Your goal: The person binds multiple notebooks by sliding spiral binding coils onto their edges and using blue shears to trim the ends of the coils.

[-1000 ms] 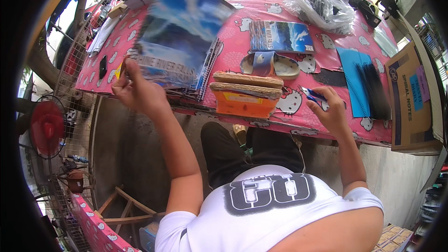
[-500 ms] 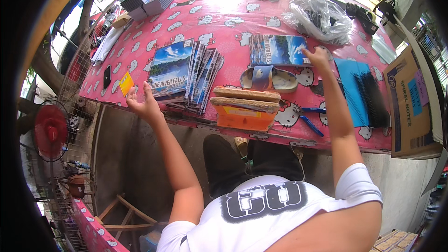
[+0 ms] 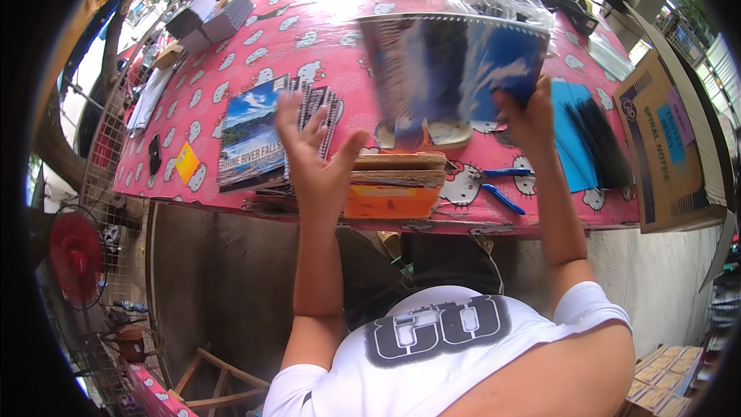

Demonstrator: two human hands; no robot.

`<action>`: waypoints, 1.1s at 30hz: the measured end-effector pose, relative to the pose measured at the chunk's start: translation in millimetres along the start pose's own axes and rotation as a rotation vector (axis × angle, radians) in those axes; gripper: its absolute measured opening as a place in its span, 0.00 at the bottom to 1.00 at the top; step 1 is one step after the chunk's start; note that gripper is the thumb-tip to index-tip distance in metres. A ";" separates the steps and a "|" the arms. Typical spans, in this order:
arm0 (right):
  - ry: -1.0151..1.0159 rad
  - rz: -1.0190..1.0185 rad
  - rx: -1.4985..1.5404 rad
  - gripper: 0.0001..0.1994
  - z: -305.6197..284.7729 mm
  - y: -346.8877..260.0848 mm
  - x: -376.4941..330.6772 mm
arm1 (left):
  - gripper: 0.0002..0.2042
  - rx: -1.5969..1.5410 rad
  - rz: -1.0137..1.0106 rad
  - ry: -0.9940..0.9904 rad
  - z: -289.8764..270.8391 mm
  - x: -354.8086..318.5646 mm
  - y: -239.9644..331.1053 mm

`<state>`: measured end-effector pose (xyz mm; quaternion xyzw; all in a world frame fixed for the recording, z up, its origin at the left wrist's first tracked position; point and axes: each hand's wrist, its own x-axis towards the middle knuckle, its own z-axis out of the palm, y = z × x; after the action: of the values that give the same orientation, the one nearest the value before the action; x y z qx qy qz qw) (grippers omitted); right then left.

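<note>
- Two bare hands are raised over the near edge of a pink table (image 3: 324,38) whose cover carries a pattern of white cartoon cat faces.
- The right hand (image 3: 529,120), right of centre in the frame, is closed on the lower right corner of a spiral-bound notebook (image 3: 451,69), fingers clenched around its edge.
- The notebook stands lifted off the table in the upper centre of the frame, its wire binding along the top and its blue-sky cover blurred.
- The left hand (image 3: 316,162), just left of centre, is open with fingers spread wide and holds nothing; it is held apart from the notebook, below and to its left.
- Under the left hand sits an orange box (image 3: 394,197) with a flat wooden piece on top, at the table's near edge.
- A stack of spiral notebooks (image 3: 255,139) with a landscape cover lies to the left of the open hand.
- Two blue pens (image 3: 502,185) lie just right of the orange box, near the right wrist.
- A blue sheet with black binding combs (image 3: 590,139) lies to the right of the right hand.
- A cardboard carton (image 3: 668,139) stands at the right edge of the frame.
- A red fan (image 3: 73,259) stands at lower left, below table level.
</note>
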<state>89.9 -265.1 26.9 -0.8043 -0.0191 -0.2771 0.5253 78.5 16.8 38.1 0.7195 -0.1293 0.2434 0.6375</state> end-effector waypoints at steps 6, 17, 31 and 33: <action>-0.359 -0.417 -0.130 0.24 0.6 -3.5 -64.8 | 0.12 -0.131 -0.076 -0.162 -8.3 2.4 16.4; -0.541 0.119 0.229 0.40 45.4 37.8 -107.9 | 0.40 -0.134 -0.233 -0.019 -15.7 -49.2 -47.1; -0.048 0.156 -0.903 0.12 -110.5 140.6 -10.2 | 0.30 0.714 0.480 -0.209 46.3 -41.2 17.5; -0.109 0.063 -0.822 0.11 -96.6 123.5 -8.1 | 0.24 0.768 0.502 -0.288 60.8 -39.9 28.0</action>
<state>81.7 -400.9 -51.4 -0.9608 0.0898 -0.2025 0.1668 42.1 -52.1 37.3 0.8759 -0.2865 0.3179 0.2228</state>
